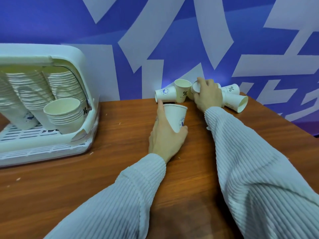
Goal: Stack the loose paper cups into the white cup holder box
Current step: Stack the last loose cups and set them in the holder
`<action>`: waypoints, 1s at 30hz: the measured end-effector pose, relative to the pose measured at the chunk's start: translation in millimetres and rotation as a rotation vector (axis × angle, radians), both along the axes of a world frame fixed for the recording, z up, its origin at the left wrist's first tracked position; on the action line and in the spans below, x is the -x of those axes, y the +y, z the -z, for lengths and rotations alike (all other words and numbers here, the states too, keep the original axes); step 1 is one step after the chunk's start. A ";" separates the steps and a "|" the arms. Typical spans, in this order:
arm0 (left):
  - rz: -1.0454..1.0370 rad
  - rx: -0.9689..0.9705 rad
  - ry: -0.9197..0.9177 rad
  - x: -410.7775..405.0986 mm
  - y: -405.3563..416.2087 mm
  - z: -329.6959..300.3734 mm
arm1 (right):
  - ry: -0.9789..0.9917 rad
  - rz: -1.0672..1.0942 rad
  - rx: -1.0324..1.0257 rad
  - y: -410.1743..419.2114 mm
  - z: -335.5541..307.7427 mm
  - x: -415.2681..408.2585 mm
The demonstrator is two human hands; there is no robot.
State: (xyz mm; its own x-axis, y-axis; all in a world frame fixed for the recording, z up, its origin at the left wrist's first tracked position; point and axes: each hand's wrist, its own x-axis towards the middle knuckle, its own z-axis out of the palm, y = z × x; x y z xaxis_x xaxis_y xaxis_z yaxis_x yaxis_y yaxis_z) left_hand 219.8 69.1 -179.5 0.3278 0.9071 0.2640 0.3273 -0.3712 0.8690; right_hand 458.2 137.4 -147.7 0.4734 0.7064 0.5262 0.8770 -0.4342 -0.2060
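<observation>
My left hand (164, 137) grips an upright white paper cup (177, 117) above the middle of the wooden table. My right hand (207, 95) reaches to the back of the table and closes around a cup lying on its side (196, 87). Around it lie several loose cups: one on its side (164, 94), one upright (182, 90), and two tipped over at the right (235, 101) (231, 88). The white cup holder box (76, 54) stands at the left, open toward me, with several tall tilted stacks of cups (63, 114) inside.
The wooden table (112, 169) runs up to a blue and white patterned wall (172, 40). The box has a slotted white tray base (43, 150) at the left. My ribbed light sleeves (250, 161) cover the near right part of the table.
</observation>
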 end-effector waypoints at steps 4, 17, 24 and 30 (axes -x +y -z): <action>0.001 0.014 0.010 0.9 -4.8 -4.7 | 0.052 0.005 -0.158 -39.9 -8.6 12.7; -0.020 0.324 -0.536 58.4 -31.2 -21.3 | 0.980 -0.558 -0.418 -170.0 -17.9 138.6; -0.031 0.242 -0.650 124.1 -38.0 -37.1 | 0.979 -0.756 -0.193 -158.2 -35.0 220.8; -0.176 0.122 -0.628 196.2 -24.6 -57.6 | 0.916 -0.713 -0.317 -128.1 -58.4 280.8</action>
